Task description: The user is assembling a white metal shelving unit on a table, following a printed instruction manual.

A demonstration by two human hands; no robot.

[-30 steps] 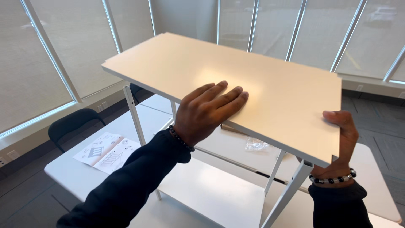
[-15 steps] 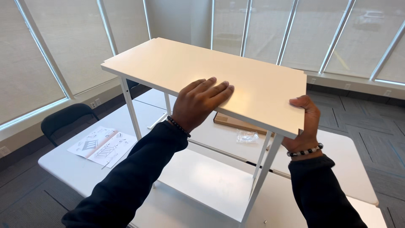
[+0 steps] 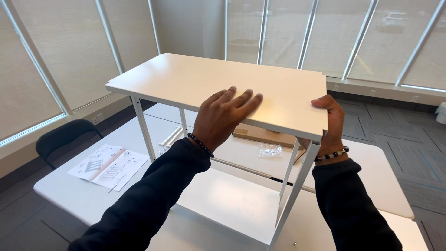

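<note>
Office or meeting room. Shown by tall windows with roller shades [image 3: 69, 60], grey carpet tiles [image 3: 395, 125], a black chair [image 3: 62, 137], and white folding worktops [image 3: 65, 190] carrying an assembly leaflet [image 3: 109, 166].

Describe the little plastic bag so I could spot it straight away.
Start at the white shelf unit standing on the large white table, then look beneath its top board. There, beside the flat brown cardboard box, lies the small clear crumpled plastic bag. It is the only see-through thing there.
</note>
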